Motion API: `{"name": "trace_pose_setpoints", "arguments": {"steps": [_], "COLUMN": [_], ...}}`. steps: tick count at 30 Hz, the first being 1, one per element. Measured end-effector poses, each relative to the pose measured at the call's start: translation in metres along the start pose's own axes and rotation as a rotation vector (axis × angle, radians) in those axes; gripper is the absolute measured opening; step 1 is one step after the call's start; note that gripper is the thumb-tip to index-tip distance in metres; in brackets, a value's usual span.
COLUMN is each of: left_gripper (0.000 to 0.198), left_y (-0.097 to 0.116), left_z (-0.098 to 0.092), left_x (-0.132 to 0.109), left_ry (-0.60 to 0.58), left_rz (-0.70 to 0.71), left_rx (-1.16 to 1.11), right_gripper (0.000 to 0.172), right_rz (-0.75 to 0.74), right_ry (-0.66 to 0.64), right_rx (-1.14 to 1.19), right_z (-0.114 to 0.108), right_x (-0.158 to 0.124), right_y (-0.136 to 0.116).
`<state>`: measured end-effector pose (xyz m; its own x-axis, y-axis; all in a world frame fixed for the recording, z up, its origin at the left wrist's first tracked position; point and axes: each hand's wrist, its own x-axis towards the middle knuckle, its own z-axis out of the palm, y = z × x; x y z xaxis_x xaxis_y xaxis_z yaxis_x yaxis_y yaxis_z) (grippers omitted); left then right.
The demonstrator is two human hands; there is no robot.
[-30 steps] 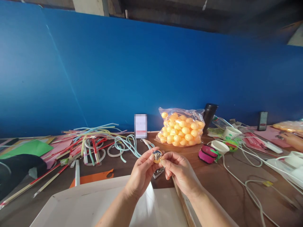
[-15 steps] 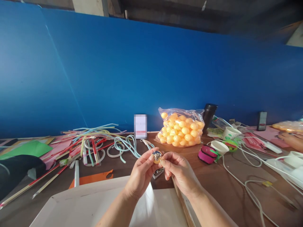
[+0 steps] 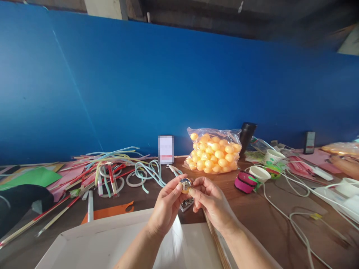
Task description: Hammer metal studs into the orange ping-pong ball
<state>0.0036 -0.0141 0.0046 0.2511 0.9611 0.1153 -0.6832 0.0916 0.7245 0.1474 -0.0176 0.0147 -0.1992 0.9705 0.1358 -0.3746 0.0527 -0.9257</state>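
Observation:
Between my hands is a small, shiny, gold-and-silver ball, held over the table's middle. My left hand pinches its left side between thumb and fingers. My right hand has its thumb and fingertips closed at the ball's right edge. Any smaller part inside that right pinch is hidden. Just below the hands, a small box of shiny little metal pieces is partly covered by fingers. Behind them stands a clear bag of orange balls.
White cardboard lies in front. To the left are colourful sticks and tubes and orange paper. A pink pouch, paper cup, black bottle and white cables are on the right. Another person's hand shows far right.
Both hands stay almost in place. The ball is turned slightly between the fingers, and the view has shifted a little.

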Motion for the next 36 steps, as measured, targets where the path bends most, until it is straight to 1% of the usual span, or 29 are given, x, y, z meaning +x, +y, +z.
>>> {"name": "trace_pose_setpoints", "arguments": {"steps": [6,14,21,28,36], "left_gripper": [0.036,0.036,0.035,0.032,0.032], "left_y": [0.0012,0.0093,0.0038,0.0027,0.0025], "left_z": [-0.0005,0.0054,0.0017,0.0004,-0.0009], "left_x": [-0.0016,-0.0029,-0.0014,0.0018,0.0026], "left_ry": [-0.006,-0.022,-0.021,-0.007,0.004], "left_rz": [0.009,0.02,0.004,-0.003,0.0], "left_rx": [0.024,0.055,-0.011,-0.019,-0.025], "right_gripper": [0.021,0.019,0.017,0.016,0.018], "right_rz": [0.007,0.004,-0.021,-0.067,-0.135], "right_ry": [0.004,0.024,0.028,0.037,0.049], "right_rx": [0.003,0.065,-0.029,-0.138,-0.312], "right_z": [0.0006,0.0034,0.0035,0.001,0.0048], "right_x": [-0.0005,-0.0017,-0.0026,-0.0027,-0.0054], "right_y": [0.0012,-0.0005,0.0005,0.0034,-0.0029]}}
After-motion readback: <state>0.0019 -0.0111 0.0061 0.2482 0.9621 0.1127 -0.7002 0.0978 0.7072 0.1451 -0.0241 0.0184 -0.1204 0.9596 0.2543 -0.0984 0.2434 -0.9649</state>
